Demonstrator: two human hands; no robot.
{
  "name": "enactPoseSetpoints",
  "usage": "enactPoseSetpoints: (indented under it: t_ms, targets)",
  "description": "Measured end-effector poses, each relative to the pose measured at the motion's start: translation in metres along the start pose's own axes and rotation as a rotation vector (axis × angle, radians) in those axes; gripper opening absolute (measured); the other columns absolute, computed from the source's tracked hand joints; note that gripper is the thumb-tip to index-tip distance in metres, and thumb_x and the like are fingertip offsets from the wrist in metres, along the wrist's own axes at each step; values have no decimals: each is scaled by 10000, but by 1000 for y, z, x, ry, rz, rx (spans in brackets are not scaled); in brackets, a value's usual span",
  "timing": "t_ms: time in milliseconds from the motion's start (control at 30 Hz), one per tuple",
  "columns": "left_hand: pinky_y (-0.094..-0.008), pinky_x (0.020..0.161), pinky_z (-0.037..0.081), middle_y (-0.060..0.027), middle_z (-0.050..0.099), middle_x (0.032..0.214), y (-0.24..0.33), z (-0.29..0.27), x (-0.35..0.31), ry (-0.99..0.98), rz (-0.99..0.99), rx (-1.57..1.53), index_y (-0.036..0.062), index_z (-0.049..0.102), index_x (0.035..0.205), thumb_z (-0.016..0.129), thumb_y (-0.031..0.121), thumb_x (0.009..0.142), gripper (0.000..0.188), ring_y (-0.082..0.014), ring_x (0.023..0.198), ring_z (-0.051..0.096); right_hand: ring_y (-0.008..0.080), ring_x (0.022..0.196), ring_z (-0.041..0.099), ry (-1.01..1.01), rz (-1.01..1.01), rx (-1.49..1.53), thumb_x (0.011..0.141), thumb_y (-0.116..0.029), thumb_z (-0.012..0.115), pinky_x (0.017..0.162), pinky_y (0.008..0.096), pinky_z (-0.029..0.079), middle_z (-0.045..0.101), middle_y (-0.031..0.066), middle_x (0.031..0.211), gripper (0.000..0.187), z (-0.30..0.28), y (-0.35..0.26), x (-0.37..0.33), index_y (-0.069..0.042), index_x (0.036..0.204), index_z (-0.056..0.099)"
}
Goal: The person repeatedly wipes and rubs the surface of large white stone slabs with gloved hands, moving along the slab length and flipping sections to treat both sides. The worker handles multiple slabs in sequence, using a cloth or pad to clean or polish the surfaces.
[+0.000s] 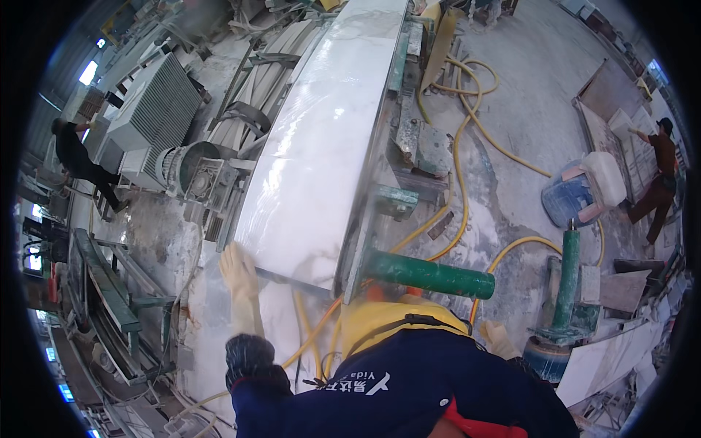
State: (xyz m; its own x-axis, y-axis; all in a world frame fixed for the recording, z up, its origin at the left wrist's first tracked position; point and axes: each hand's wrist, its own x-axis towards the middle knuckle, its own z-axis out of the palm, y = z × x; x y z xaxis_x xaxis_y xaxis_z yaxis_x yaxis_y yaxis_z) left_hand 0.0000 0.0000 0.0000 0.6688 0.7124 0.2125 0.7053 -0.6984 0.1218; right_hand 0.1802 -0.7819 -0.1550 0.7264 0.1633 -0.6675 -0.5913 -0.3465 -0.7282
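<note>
A long white stone slab with a wet, shiny face runs away from me along a machine bed. My left hand, in a cream rubber glove, is at the near left corner of the slab. Its fingers are stretched out and hold nothing; whether they touch the edge I cannot tell. Low at my right side, my right hand wears a similar glove and is partly hidden by my dark jacket. How its fingers lie is not clear. A yellow apron covers my front, close to the slab's near end.
A green cylinder juts right from the machine at waist level. Yellow hoses loop over the wet floor. A blue drum and a green upright post stand right. Two people work farther off, one left, one right.
</note>
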Motion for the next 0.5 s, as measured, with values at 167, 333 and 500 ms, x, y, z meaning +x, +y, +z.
enactPoseSetpoints:
  t_ms: [167,333,500]
  targets:
    - [-525,1128,329,-246,572,1336,23,4,60,6,39,-99,-21,482,1410,550,257,968,526,-407,1257,510,127,616,530,160,25,-75,1054,-310,533,545,309,392,634,35,768,377,25,-37,-26,-4,879,666]
    - [-508,1124,331,-240,556,1341,47,20,101,61,116,-109,-62,458,1394,539,237,970,525,-406,1261,485,163,634,610,98,-85,-133,1017,-261,525,542,342,419,647,76,718,356,51,-86,-89,-16,808,677]
    - [-494,1146,318,-234,521,1414,62,35,123,64,113,-127,-60,432,1432,523,249,980,555,-403,1315,451,201,694,650,208,-46,-535,968,-251,564,589,388,457,674,96,752,298,74,-122,-135,-7,840,679]
